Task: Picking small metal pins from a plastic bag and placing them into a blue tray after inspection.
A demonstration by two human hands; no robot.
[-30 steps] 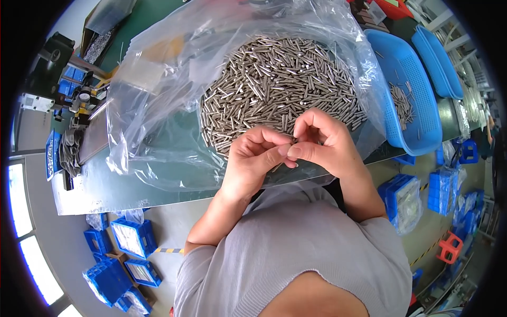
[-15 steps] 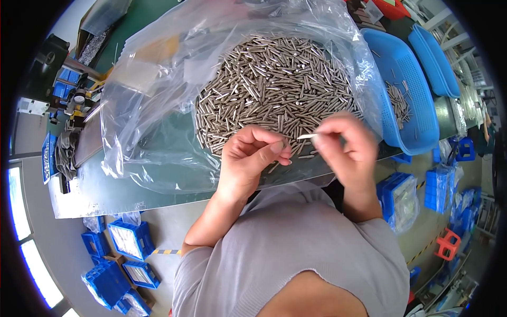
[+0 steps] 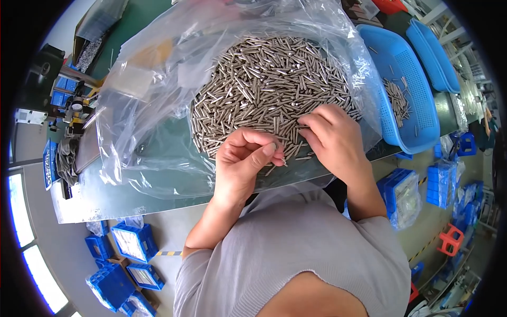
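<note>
A large heap of slim metal pins (image 3: 269,90) lies on a clear plastic sheet (image 3: 142,121) spread over the green table. At the heap's near edge my left hand (image 3: 240,161) is closed, thumb against curled fingers. A small shiny end of a metal pin pokes out by its fingertips; most of it is hidden. My right hand (image 3: 338,140) reaches down to the heap's near right part, thumb and forefinger pinched at a pin among the others. How much of that pin is gripped is hard to see.
Right of the heap stands a blue perforated basket (image 3: 422,105) with some pins inside, and a second blue basket (image 3: 433,58) behind it. Tools and a dark cloth (image 3: 67,156) crowd the left table end. Blue crates (image 3: 132,240) and a red stool (image 3: 450,239) are on the floor.
My right hand has moved from a raised, blurred position holding a bright pin down and left onto the heap. My left hand has shifted slightly left, still closed.
</note>
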